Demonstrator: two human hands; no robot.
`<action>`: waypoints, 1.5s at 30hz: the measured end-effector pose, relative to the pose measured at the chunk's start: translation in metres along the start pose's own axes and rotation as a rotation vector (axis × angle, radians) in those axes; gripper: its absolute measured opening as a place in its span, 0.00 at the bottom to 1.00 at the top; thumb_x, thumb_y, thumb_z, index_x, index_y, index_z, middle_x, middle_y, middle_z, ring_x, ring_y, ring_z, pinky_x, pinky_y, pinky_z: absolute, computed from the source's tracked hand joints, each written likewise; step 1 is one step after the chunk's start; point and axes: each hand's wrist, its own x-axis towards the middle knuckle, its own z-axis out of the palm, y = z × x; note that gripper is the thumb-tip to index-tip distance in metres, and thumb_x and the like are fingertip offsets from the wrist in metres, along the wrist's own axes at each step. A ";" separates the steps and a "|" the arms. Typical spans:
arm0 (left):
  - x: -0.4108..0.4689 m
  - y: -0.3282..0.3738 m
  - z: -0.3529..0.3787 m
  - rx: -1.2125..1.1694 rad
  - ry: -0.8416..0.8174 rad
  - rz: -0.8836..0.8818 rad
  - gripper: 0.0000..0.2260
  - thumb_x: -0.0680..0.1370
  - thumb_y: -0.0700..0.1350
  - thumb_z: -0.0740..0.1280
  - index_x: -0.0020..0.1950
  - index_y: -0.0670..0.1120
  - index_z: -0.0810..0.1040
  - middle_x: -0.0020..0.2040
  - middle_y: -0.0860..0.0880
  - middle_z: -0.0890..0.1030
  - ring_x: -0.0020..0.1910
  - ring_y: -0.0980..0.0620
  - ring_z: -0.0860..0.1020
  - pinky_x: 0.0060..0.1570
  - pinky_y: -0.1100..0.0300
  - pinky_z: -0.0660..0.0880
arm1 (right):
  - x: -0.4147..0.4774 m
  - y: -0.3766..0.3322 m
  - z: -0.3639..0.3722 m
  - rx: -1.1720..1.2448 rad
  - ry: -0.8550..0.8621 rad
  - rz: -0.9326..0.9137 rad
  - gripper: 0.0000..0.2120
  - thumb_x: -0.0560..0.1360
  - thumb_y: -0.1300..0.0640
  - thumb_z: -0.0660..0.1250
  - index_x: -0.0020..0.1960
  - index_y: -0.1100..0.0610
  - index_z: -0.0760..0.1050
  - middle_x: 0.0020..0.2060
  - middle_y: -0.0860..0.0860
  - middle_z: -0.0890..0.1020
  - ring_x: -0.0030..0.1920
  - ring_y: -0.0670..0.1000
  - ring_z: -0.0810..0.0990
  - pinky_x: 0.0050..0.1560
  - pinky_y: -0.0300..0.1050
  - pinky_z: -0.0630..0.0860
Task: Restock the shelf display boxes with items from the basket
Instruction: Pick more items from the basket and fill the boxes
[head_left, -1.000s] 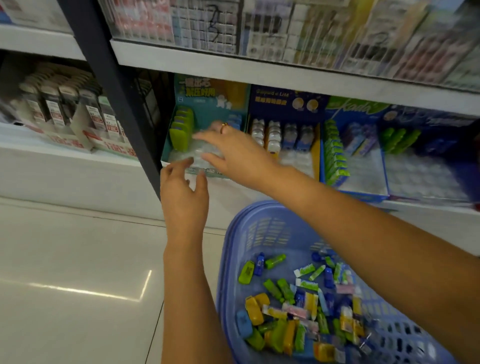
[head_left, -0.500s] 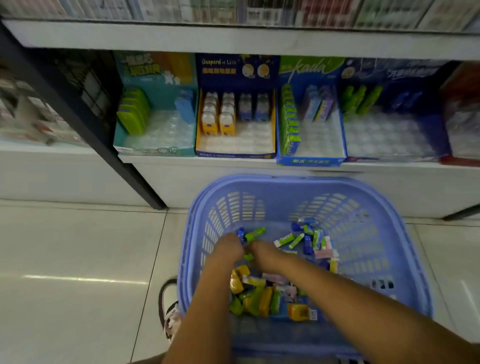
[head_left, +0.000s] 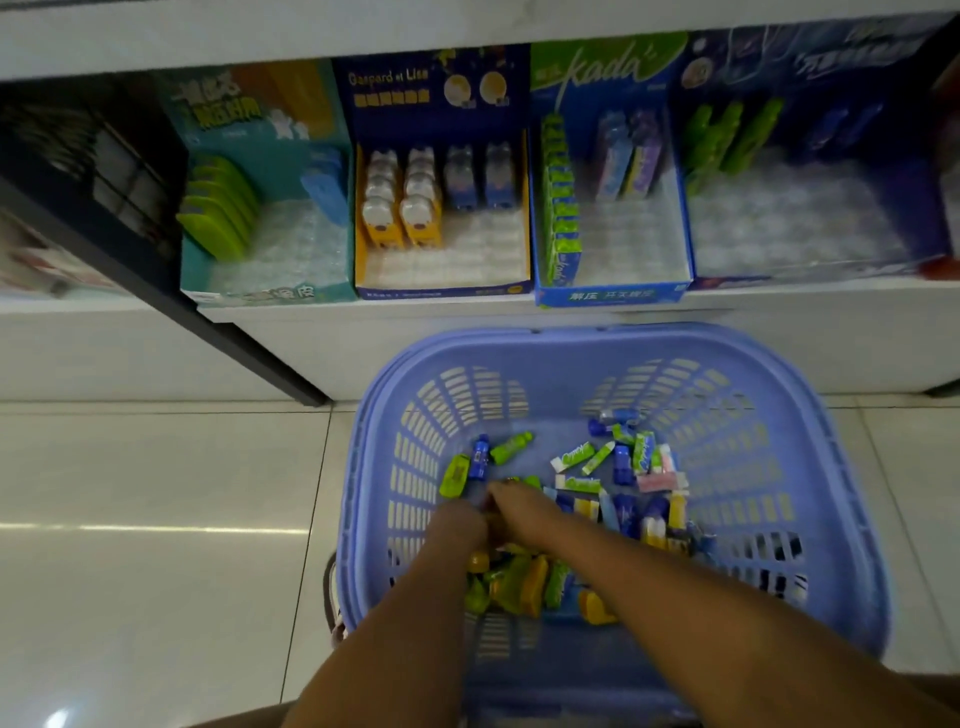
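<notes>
Grip unclear: left hand (head_left: 460, 525) and right hand (head_left: 522, 512) meet among items (head_left: 576, 457) in the basket (head_left: 571, 340). Best to gather one kind only, matched to its display box (head_left: 441, 291).

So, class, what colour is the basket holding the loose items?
Light purple-blue basket, seen in the head view.

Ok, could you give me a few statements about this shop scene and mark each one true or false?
1. The left hand and right hand are both inside the lilac-blue plastic basket. True.
2. The basket is empty. False: small colourful packets lie in it.
3. The teal cardboard display box holds lime-green items along its left side. True.
4. The second display box from the left is full. False: the dark blue "Gaspard et Lisa" cardboard box has empty front rows.
</notes>
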 end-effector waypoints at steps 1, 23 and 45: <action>0.000 0.001 -0.002 0.018 -0.036 -0.001 0.14 0.79 0.47 0.64 0.57 0.38 0.78 0.55 0.39 0.80 0.61 0.43 0.77 0.52 0.55 0.73 | 0.001 0.000 -0.001 -0.024 -0.012 0.005 0.15 0.75 0.56 0.66 0.59 0.62 0.76 0.58 0.62 0.78 0.59 0.61 0.77 0.59 0.53 0.73; -0.123 0.005 -0.131 -1.300 -0.046 0.521 0.15 0.82 0.47 0.53 0.42 0.43 0.75 0.32 0.46 0.72 0.22 0.56 0.67 0.20 0.68 0.60 | -0.113 -0.048 -0.143 0.881 0.366 -0.214 0.11 0.72 0.66 0.69 0.54 0.63 0.77 0.42 0.54 0.81 0.38 0.47 0.80 0.39 0.35 0.78; -0.129 -0.081 -0.192 -1.908 0.708 0.584 0.07 0.77 0.50 0.66 0.47 0.50 0.81 0.36 0.53 0.83 0.30 0.59 0.75 0.31 0.65 0.74 | -0.020 -0.241 -0.269 0.275 0.826 -0.524 0.11 0.71 0.65 0.71 0.52 0.57 0.77 0.42 0.49 0.79 0.44 0.47 0.76 0.45 0.33 0.75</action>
